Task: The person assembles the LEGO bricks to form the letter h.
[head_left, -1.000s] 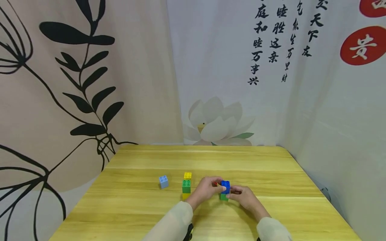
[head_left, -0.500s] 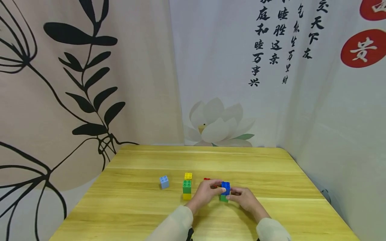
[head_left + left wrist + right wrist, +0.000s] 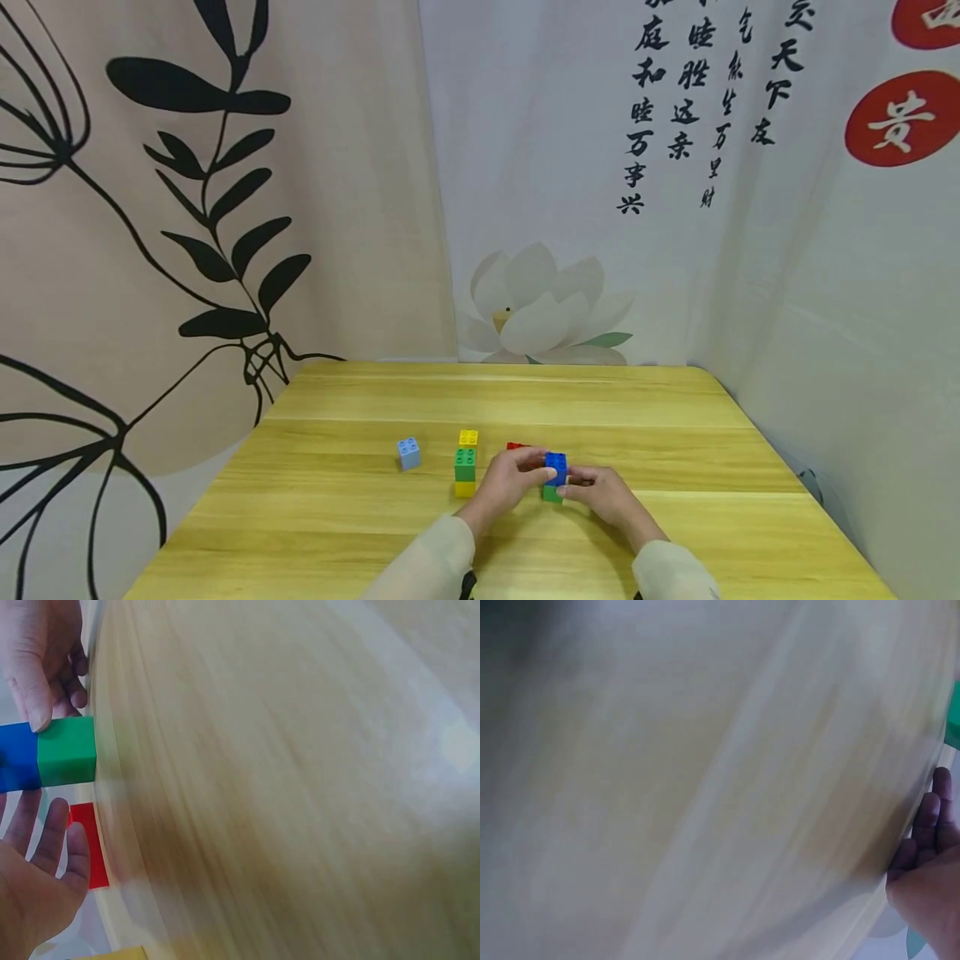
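A dark blue building block [image 3: 556, 468] sits on top of a green block [image 3: 552, 493], forming a small stack. My left hand [image 3: 510, 482] pinches the blue block from the left, thumb on its near side. From the right, my right hand [image 3: 606, 496] grips the stack low down. In the left wrist view its thumb presses where the blue block [image 3: 16, 756] meets the green block [image 3: 67, 752]. Behind my left hand lies a red block [image 3: 516, 446], mostly hidden in the head view. The right wrist view catches only a corner of the green block [image 3: 953, 720].
Left of my hands stands a green block [image 3: 465, 465] lined up with a yellow block [image 3: 465, 489] in front and another yellow block [image 3: 468, 437] behind. Farther left is a light blue block [image 3: 408, 453]. The wooden table [image 3: 337, 517] reaches back to a printed curtain [image 3: 360, 208].
Both hands have shifted slightly left together with the blue and green stack. Their hold on it looks the same. The other blocks have stayed put.
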`<state>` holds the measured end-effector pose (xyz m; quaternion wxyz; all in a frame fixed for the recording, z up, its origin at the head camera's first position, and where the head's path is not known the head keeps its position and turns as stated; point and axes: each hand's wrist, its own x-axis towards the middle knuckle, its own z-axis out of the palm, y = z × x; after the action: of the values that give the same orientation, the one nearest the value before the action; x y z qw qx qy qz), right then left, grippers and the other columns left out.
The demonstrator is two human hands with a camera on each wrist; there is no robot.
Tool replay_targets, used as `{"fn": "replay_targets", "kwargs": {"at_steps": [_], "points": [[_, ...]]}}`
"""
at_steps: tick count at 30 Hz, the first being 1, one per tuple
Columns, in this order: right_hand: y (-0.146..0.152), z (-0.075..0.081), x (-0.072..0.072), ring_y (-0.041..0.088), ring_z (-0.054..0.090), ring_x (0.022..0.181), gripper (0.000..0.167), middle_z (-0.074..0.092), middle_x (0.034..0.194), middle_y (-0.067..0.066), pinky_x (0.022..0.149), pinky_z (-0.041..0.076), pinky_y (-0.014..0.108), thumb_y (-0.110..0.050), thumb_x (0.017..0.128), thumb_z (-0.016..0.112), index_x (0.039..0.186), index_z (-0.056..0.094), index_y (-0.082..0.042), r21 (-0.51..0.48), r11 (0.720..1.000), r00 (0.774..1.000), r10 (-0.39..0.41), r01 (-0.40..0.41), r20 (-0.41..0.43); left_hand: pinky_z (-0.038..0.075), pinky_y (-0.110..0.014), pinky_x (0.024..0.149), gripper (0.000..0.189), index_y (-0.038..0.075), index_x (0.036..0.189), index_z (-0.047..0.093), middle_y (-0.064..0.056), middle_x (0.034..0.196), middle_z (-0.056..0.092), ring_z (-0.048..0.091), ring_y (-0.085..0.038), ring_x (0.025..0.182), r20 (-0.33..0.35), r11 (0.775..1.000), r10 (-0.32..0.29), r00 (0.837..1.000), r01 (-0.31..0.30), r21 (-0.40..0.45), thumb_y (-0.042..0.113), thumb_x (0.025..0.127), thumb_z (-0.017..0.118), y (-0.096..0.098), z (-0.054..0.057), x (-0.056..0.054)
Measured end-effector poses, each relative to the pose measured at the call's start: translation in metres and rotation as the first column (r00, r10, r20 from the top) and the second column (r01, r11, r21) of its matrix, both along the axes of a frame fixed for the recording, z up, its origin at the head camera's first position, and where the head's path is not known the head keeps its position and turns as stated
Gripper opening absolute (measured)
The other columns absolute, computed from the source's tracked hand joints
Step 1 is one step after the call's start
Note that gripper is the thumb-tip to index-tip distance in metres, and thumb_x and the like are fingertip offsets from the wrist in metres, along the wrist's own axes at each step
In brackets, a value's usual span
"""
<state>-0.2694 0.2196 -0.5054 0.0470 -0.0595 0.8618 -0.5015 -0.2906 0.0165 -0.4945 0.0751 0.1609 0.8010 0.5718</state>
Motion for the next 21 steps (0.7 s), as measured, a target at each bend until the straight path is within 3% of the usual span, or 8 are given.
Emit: {"fn": "replay_targets", "kwargs": {"at_steps": [21], "points": [[-0.0033, 0.0022, 0.0005, 0.031, 0.063, 0.107, 0.05, 0.07, 0.115, 0.014, 0.092, 0.049, 0.053, -0.03, 0.086, 0.079, 0.125, 0.068, 0.0, 0.037, 0.999, 1.0, -0.007, 0.007, 0.003, 0.052, -0.042, 0.09, 0.047, 0.01, 0.132, 0.063, 0.001, 0.116, 0.069, 0.062, -0.016, 0.102, -0.025, 1.0, 0.002, 1.0, -0.003, -0.024, 0.036, 0.093, 0.07, -0.0024, -0.0013, 0.0003]]}}
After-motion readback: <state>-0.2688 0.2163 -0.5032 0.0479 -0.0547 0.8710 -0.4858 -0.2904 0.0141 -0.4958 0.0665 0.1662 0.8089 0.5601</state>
